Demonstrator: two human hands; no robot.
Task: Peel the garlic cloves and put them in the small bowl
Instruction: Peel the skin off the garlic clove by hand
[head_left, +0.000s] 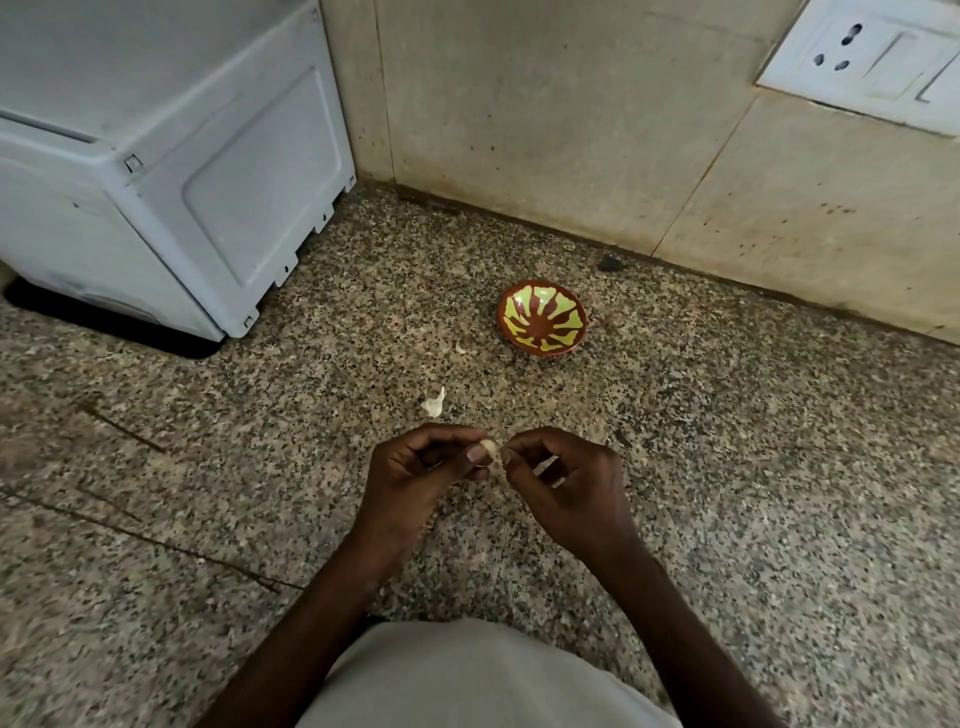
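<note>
Above the speckled granite counter (727, 467), one garlic clove (488, 446) is pinched between the curled thumb and fingers of the left hand (421, 473), while a strip of its skin is nipped by the fingertips of the right hand (566, 483). One small bowl (543, 318) (red-brown with yellow-green petals) is seen beyond the hands, well apart. Two scraps of garlic peel (434, 404) lie between. One white appliance (156, 171) and one wall socket (862, 57) are seen; no writing can be read.
</note>
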